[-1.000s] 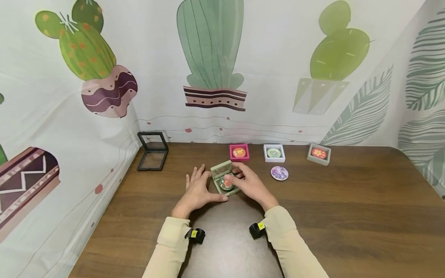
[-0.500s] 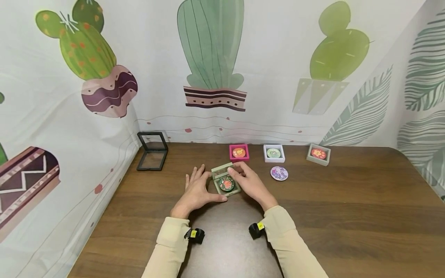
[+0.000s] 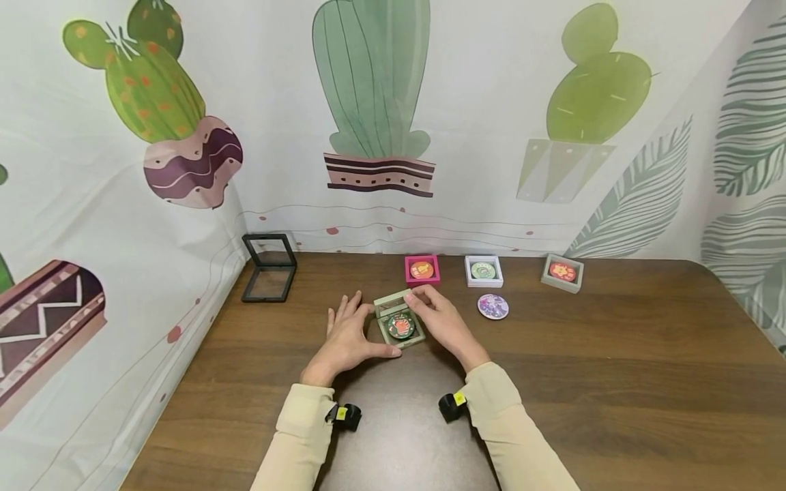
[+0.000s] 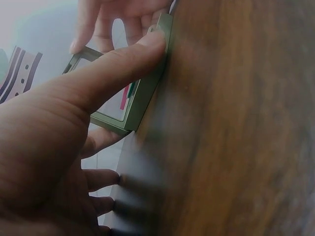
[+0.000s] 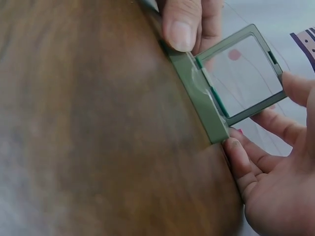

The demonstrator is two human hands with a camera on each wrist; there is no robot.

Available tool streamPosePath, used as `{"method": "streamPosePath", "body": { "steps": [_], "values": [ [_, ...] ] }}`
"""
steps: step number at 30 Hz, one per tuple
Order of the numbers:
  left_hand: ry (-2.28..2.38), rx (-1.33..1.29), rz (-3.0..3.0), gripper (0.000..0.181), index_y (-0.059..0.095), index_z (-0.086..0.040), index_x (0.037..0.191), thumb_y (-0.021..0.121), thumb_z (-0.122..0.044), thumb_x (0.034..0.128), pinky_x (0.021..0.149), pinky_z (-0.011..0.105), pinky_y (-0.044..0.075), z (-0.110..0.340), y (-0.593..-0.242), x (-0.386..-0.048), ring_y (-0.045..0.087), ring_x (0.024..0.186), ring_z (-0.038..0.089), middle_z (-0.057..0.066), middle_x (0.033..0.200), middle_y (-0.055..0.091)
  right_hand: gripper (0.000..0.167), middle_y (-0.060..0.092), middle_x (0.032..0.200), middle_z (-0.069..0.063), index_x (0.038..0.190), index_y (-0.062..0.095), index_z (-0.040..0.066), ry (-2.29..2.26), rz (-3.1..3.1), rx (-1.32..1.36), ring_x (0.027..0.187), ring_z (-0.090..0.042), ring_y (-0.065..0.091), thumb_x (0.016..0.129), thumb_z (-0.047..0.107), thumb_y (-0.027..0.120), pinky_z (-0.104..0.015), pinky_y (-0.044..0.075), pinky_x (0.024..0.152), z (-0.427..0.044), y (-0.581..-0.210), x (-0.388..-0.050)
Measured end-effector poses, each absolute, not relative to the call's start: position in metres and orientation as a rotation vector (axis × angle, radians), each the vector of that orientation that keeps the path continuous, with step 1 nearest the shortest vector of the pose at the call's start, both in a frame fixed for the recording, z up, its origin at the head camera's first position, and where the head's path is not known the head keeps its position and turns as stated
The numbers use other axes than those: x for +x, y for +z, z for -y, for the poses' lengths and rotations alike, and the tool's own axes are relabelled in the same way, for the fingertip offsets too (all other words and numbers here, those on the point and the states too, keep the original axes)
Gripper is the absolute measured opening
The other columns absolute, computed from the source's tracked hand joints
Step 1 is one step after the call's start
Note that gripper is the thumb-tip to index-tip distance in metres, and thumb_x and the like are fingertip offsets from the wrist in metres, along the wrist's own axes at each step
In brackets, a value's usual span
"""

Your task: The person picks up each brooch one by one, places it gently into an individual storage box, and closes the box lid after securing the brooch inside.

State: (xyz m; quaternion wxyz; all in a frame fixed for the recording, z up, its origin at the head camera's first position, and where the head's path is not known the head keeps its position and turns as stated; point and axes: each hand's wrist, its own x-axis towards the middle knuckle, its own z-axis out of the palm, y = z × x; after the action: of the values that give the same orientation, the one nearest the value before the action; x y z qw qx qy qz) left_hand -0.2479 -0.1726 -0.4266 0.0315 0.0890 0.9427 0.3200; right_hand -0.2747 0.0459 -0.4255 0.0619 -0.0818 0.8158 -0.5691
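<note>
A green hinged display frame [image 3: 415, 341] stands on the table between my hands, its clear-windowed lid [image 5: 246, 73] raised at an angle. Inside its base lies a round dark-green badge [image 3: 401, 326] with a red and white picture. My left hand [image 3: 350, 341] grips the base, thumb on the front edge and index finger at the far left side; its other fingers spread onto the table. With thumb and fingers, my right hand [image 3: 443, 323] pinches the raised lid near its upper right corner, while lower fingers touch the base's side in the right wrist view.
An open black frame [image 3: 268, 283] stands at the back left. Along the back are pink [image 3: 422, 281], white [image 3: 484, 281] and grey [image 3: 561, 286] frames, each with a round badge. A loose purple badge [image 3: 493, 307] lies right of my right hand. A patterned cloth [image 3: 479, 136] hangs behind.
My right thumb has moved off the badge and up to the lid, uncovering the badge's picture. The lid has tilted slightly forward over the base. My left hand has stayed in place.
</note>
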Motion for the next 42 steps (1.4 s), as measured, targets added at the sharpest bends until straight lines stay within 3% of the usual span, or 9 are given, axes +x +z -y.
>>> {"method": "streamPosePath", "body": {
  "steps": [11, 19, 29, 36, 42],
  "values": [
    [0.998, 0.294, -2.897, 0.089, 0.063, -0.004, 0.138, 0.098, -0.049, 0.07, 0.124, 0.068, -0.004, 0.175, -0.426, -0.245, 0.007, 0.158, 0.051, 0.029, 0.17, 0.024, 0.039, 0.068, 0.128, -0.008, 0.133, 0.066, 0.014, -1.702, -2.288, -0.359, 0.114, -0.026, 0.063, 0.105, 0.041, 0.064, -0.046, 0.051, 0.099, -0.061, -0.419, -0.277],
    [1.0, 0.33, -2.886, 0.088, 0.064, -0.01, 0.141, 0.098, -0.05, 0.0701, 0.124, 0.068, -0.005, 0.176, -0.426, -0.246, 0.004, 0.158, 0.053, 0.029, 0.17, 0.021, 0.04, 0.069, 0.123, -0.009, 0.137, 0.066, 0.011, -1.647, -2.254, -0.495, 0.111, -0.024, 0.062, 0.102, 0.031, 0.071, -0.042, 0.049, 0.096, -0.071, -0.419, -0.281],
    [1.012, 0.35, -2.884, 0.089, 0.064, -0.011, 0.141, 0.097, -0.052, 0.069, 0.123, 0.069, -0.006, 0.178, -0.428, -0.247, 0.004, 0.158, 0.054, 0.03, 0.171, 0.02, 0.04, 0.068, 0.116, -0.005, 0.13, 0.07, 0.017, -1.65, -2.268, -0.449, 0.106, -0.022, 0.059, 0.101, 0.044, 0.072, -0.04, 0.047, 0.09, -0.072, -0.42, -0.282],
    [0.973, 0.342, -2.874, 0.088, 0.064, -0.014, 0.143, 0.097, -0.052, 0.0712, 0.124, 0.068, -0.006, 0.177, -0.425, -0.247, 0.002, 0.159, 0.051, 0.027, 0.172, 0.02, 0.053, 0.067, 0.128, -0.005, 0.143, 0.065, 0.012, -1.572, -2.234, -0.537, 0.111, -0.024, 0.061, 0.098, 0.038, 0.077, -0.041, 0.049, 0.096, -0.08, -0.419, -0.284],
    [0.983, 0.362, -2.864, 0.084, 0.065, -0.017, 0.142, 0.097, -0.05, 0.0717, 0.124, 0.068, -0.006, 0.178, -0.426, -0.247, 0.002, 0.159, 0.051, 0.027, 0.172, 0.02, 0.061, 0.068, 0.122, -0.008, 0.147, 0.061, 0.008, -1.489, -2.184, -0.611, 0.108, -0.024, 0.061, 0.095, 0.034, 0.079, -0.039, 0.05, 0.094, -0.085, -0.418, -0.291]
  ]
}}
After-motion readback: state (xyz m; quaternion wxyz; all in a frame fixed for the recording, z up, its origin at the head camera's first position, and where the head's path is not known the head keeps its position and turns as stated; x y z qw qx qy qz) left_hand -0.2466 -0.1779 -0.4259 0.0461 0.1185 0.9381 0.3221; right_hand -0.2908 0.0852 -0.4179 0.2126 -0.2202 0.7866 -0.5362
